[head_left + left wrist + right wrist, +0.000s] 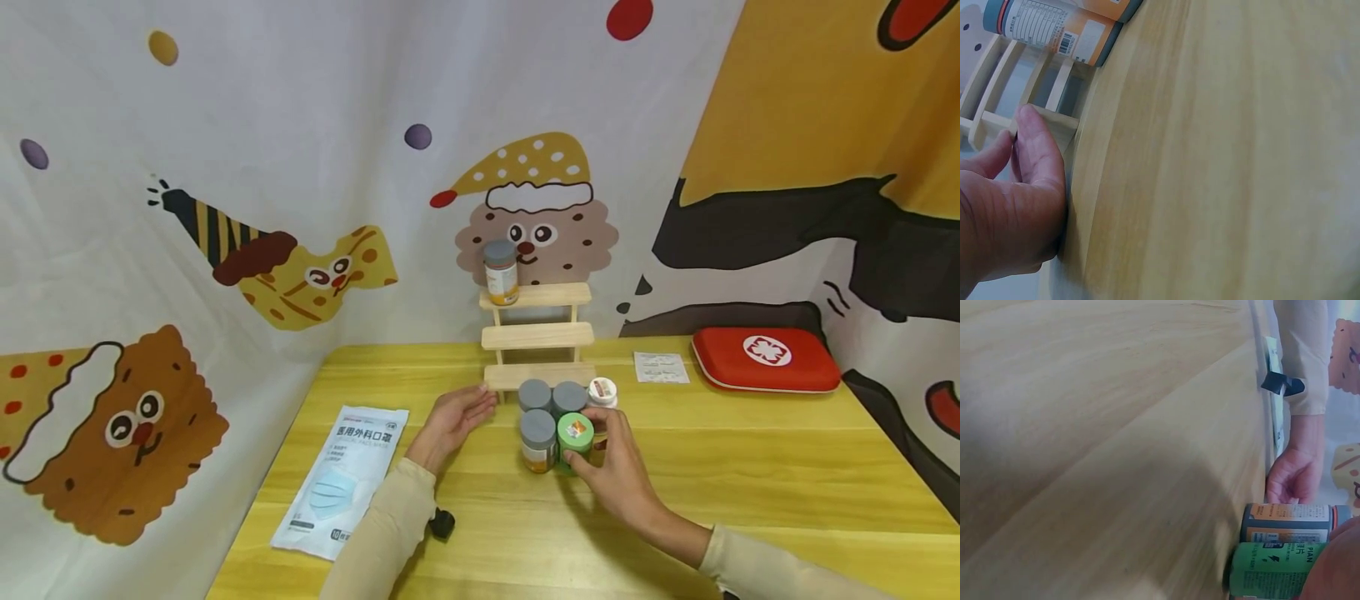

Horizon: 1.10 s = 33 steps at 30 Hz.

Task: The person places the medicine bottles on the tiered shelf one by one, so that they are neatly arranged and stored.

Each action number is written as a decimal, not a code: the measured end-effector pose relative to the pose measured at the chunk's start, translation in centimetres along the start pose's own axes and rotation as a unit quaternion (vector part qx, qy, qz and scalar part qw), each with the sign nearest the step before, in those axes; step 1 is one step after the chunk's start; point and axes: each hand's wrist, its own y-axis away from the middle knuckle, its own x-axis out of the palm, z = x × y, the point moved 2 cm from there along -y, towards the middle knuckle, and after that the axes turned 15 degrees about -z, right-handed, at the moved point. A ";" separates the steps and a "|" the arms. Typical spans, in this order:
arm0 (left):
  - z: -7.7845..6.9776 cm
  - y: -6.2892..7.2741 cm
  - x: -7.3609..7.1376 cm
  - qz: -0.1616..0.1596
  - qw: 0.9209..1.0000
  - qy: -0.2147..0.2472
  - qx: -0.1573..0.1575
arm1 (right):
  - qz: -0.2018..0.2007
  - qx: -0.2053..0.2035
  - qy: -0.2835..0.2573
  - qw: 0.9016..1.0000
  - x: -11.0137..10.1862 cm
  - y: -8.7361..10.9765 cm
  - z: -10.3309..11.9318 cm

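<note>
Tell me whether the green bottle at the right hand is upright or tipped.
Upright: the head view shows the green bottle lid-up in the grip of the right hand, beside an upright grey-lidded bottle.

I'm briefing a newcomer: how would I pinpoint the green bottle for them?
On the wooden table, find the three-tiered stand at the back. In front of it, bottles stand clustered; the right hand grips the green bottle at the front right. Its green lid and body set it apart from the grey-lidded bottles and white-lidded one.
</note>
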 end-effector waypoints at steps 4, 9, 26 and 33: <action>0.0 0.1 -0.1 -0.001 1.000 0.003 0.000 | -0.009 -0.019 -0.003 1.000 -0.5 -0.2 0.5; 0.1 -0.1 0.0 -0.003 1.000 0.002 -0.003 | -0.007 -0.027 -0.006 1.000 -1.3 -0.5 1.5; 0.2 -0.2 -0.1 -0.003 1.000 0.006 -0.005 | -0.029 -0.099 -0.079 0.991 -3.1 -1.3 5.1; 0.1 -0.1 -0.1 0.004 1.000 0.003 0.003 | -0.015 -0.115 -0.139 0.984 -4.0 -2.9 7.1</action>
